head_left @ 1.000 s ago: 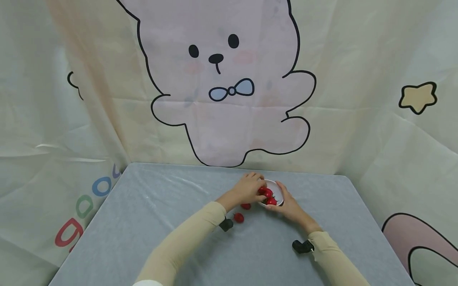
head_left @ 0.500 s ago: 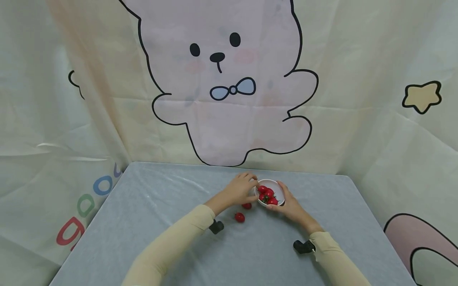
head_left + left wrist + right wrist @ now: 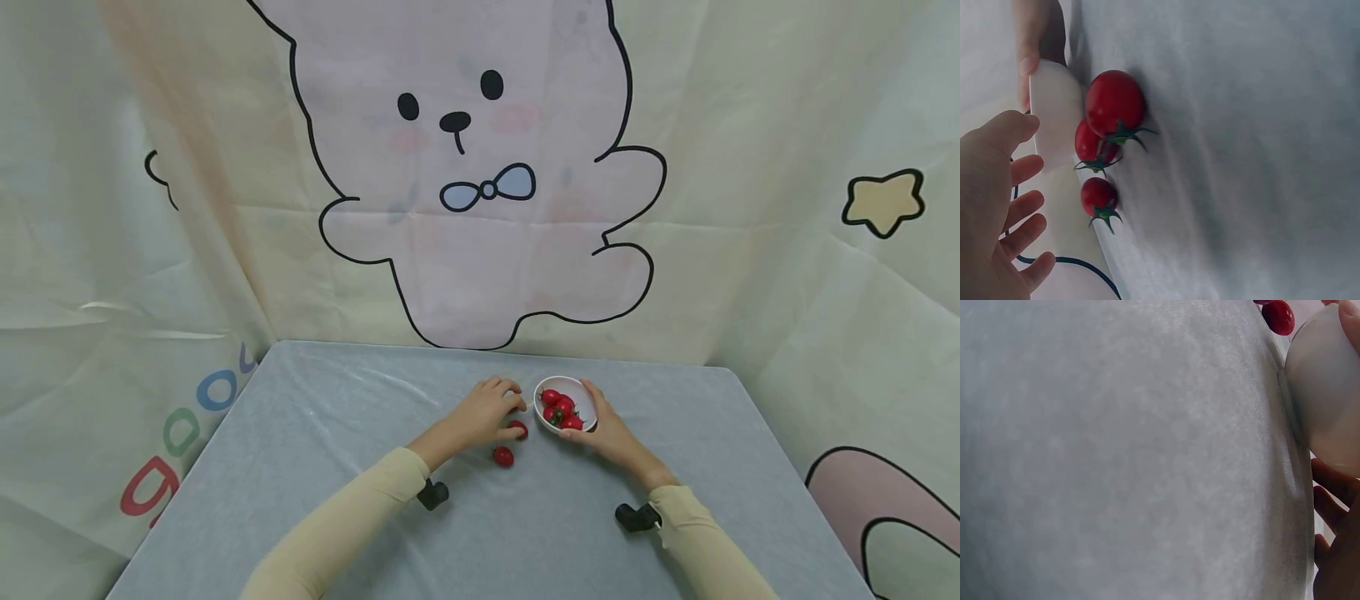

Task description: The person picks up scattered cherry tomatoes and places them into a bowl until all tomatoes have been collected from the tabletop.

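My right hand [image 3: 611, 435] holds a small white bowl [image 3: 583, 401] by its right side, thumb at the near rim. Several cherry tomatoes [image 3: 563, 407] with green stems lie in the bowl. My left hand [image 3: 480, 417] hovers left of the bowl, fingers spread and holding nothing. Its thumb overlaps a loose tomato [image 3: 521, 429] in the head view; another tomato [image 3: 503, 456] lies nearer to me. Three loose tomatoes show in the left wrist view: a large one [image 3: 1115, 103], one partly behind it [image 3: 1087, 142], and a smaller one [image 3: 1099, 195].
A pale blue cloth covers the table [image 3: 562, 533]. Behind it hangs a cream curtain [image 3: 720, 275] with a printed bear, meeting the table's far edge. Black wrist cameras sit on the left wrist [image 3: 432, 494] and right wrist [image 3: 636, 517].
My left hand has drawn back from over the bowl, leftward and toward me, to the loose tomatoes. More tomatoes in the bowl are uncovered. The right hand keeps its hold on the bowl.
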The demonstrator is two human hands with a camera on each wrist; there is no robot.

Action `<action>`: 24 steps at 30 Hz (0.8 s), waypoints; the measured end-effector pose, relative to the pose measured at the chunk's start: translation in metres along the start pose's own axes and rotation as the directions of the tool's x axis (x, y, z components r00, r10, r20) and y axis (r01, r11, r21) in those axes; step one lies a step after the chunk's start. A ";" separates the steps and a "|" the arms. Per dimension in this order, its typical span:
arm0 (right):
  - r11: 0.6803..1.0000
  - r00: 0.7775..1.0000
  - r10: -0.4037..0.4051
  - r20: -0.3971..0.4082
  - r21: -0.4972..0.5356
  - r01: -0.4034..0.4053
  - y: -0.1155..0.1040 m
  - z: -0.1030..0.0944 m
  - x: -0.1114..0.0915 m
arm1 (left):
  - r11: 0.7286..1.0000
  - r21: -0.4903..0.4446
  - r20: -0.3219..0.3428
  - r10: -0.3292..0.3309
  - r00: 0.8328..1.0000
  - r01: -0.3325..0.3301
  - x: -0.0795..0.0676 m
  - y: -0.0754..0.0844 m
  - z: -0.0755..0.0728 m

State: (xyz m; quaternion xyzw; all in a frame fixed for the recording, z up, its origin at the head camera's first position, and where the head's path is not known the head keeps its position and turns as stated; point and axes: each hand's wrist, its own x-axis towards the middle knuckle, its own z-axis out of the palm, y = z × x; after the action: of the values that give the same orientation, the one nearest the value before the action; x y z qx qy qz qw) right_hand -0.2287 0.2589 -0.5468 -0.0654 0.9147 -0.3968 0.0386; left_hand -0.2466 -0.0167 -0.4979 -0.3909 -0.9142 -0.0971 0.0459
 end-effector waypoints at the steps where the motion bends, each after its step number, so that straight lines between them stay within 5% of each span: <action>1: 1.000 1.000 -0.003 0.001 -0.003 0.003 0.000 0.000 0.000 | 1.000 -0.004 -0.001 0.000 1.000 0.000 -0.003 -0.001 0.001; 14: 1.000 1.000 -0.005 0.007 0.003 0.005 0.001 -0.001 -0.001 | 0.997 -0.055 -0.009 -0.047 0.999 0.046 -0.039 -0.003 0.014; 24: 1.000 0.999 0.026 0.024 -0.003 -0.026 0.001 0.001 0.000 | 0.994 -0.020 -0.004 -0.109 0.994 0.109 -0.051 0.001 0.025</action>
State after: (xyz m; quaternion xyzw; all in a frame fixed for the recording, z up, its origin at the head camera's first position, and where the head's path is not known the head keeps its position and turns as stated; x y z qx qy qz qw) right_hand -0.2289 0.2592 -0.5480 -0.0584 0.9155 -0.3944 0.0546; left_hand -0.2108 -0.0464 -0.5303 -0.3406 -0.9330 -0.1094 0.0388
